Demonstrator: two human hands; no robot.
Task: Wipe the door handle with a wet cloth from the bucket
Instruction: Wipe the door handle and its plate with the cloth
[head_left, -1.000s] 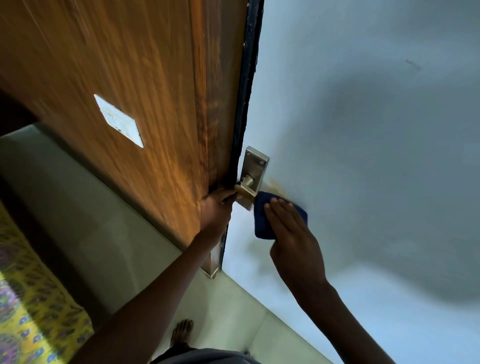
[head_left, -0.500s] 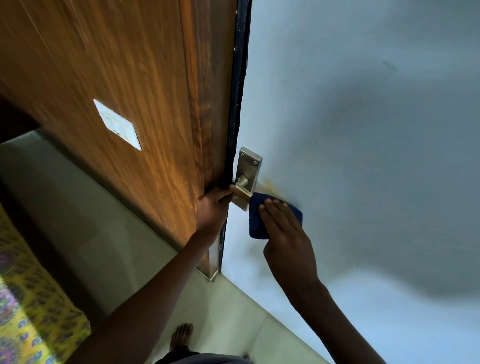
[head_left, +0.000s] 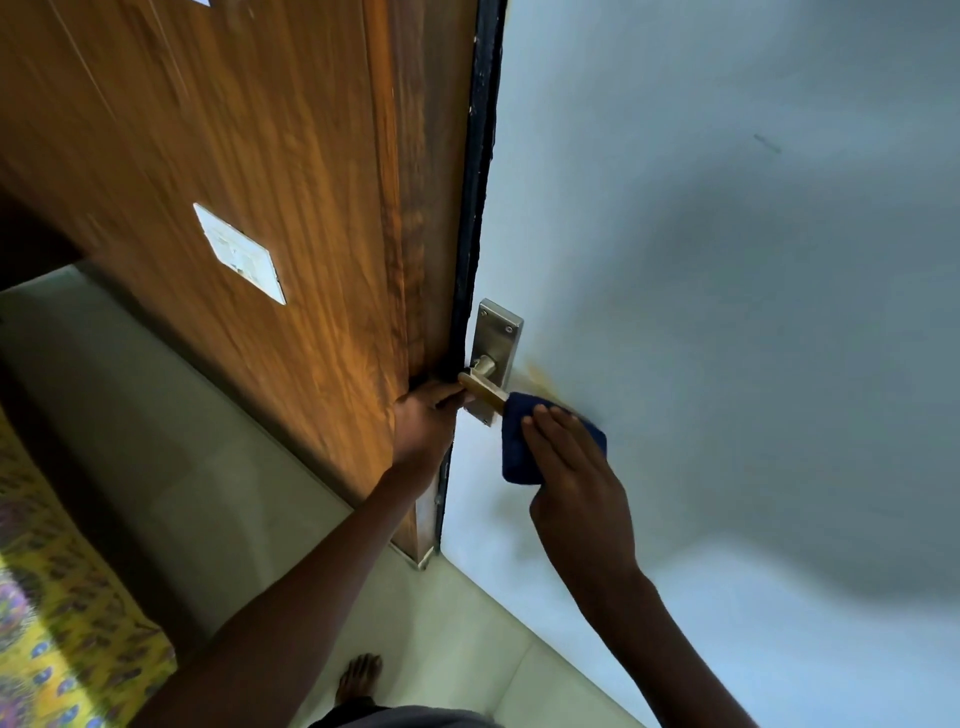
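Observation:
A brass lever door handle juts from a silver backplate on the pale blue door face. My right hand presses a folded dark blue cloth flat against the door, over the free end of the lever. My left hand grips the door's edge just left of the handle, its fingers wrapped around the black edge strip. No bucket is in view.
A brown wood-grain panel with a white switch plate stands left of the door edge. Pale floor tiles lie below, with a yellow patterned fabric at the lower left. My bare foot stands near the bottom.
My right hand and the cloth keep nearly the same place at the lever's end. The view has shifted slightly. My left hand stays on the door edge.

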